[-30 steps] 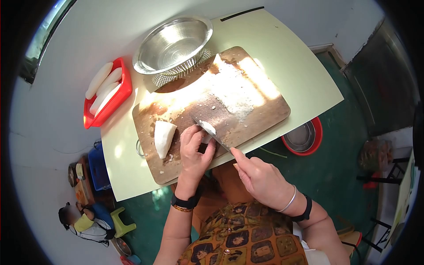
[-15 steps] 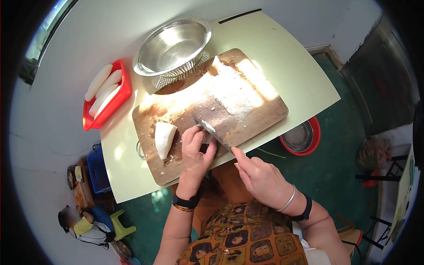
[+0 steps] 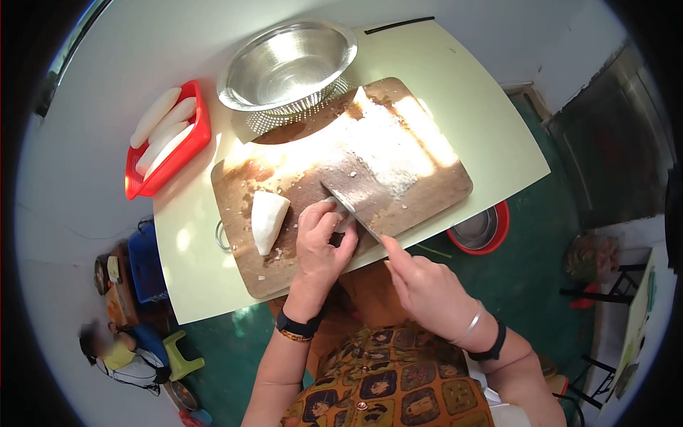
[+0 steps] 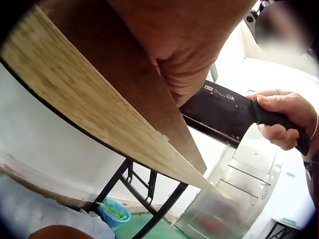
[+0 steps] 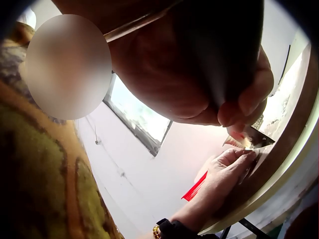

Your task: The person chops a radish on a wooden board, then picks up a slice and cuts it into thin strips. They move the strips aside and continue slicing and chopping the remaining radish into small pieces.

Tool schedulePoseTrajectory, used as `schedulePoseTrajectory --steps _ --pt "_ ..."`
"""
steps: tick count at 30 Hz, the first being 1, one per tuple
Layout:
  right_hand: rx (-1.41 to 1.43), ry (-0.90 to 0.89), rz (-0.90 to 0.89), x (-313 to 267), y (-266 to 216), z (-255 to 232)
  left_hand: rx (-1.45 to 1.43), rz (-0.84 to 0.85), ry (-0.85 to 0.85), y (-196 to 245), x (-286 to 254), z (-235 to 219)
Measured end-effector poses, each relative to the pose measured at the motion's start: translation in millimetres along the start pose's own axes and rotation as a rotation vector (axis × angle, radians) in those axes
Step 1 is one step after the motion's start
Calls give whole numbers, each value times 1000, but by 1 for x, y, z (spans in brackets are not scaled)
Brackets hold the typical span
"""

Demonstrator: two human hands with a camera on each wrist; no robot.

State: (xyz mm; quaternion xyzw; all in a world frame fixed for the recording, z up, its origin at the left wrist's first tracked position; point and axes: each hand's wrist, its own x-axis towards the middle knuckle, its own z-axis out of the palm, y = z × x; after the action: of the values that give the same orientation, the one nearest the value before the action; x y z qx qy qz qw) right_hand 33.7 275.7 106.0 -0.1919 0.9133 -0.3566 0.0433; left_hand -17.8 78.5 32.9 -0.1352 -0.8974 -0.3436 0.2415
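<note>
My left hand [image 3: 321,245] holds a piece of white radish [image 3: 344,223] on the wooden cutting board [image 3: 427,203], fingers bent over it and covering most of it. Close against those fingers stands the blade of a cleaver [image 3: 357,211]. My right hand [image 3: 435,295] grips its black handle [image 4: 279,119], fingers wrapped round it in the left wrist view. To the left of my left hand lies a larger cut chunk of white radish [image 3: 269,222]. Finely chopped white bits [image 3: 395,167] are spread over the right part of the board.
Behind the board stands a metal basin [image 3: 284,67] on a perforated colander [image 3: 302,107]. A red basket [image 3: 178,153] with several whole white radishes is at the left. Below the table's right edge sits a red tub [image 3: 491,238]. Another person [image 3: 121,356] is at the lower left.
The head view has shifted slightly. The cleaver makes a small movement beside my left hand, and the white slice by its blade shows less. Both hands keep their holds.
</note>
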Motion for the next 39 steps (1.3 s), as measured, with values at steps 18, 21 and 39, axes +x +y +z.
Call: schedulePoseTrajectory --steps 18,21,39 --pt "273 9 -12 1 5 -5 -46 -47 90 -4 -9 0" --pt "270 3 -29 1 6 -2 -26 -31 93 -4 -9 0" --pt "-9 -96 91 -12 -8 -14 31 -34 62 -1 -5 3"
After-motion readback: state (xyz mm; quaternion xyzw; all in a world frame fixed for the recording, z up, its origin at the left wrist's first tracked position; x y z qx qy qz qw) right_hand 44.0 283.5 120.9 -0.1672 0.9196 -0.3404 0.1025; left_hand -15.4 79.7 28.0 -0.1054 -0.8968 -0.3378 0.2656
